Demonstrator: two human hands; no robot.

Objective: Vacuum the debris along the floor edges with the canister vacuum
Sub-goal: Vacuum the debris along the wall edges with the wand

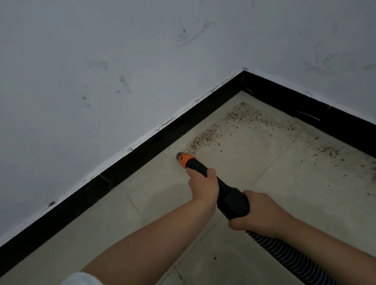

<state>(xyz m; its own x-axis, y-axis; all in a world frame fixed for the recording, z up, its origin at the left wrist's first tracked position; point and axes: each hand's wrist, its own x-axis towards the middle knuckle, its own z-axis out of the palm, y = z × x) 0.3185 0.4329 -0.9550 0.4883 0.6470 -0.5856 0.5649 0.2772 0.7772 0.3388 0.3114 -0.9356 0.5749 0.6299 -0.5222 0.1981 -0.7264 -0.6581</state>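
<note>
You're facing a room corner: scuffed white walls (132, 46), black skirting (160, 135), pale tiled floor (307, 201), dim light.

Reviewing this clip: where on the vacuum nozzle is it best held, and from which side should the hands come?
Grip the black handle from behind, above the floor, as here: left hand forward near the orange tip, right hand at the hose joint. The long, tilted tube steers best with two spaced grips.

No legible text anywhere.
</note>
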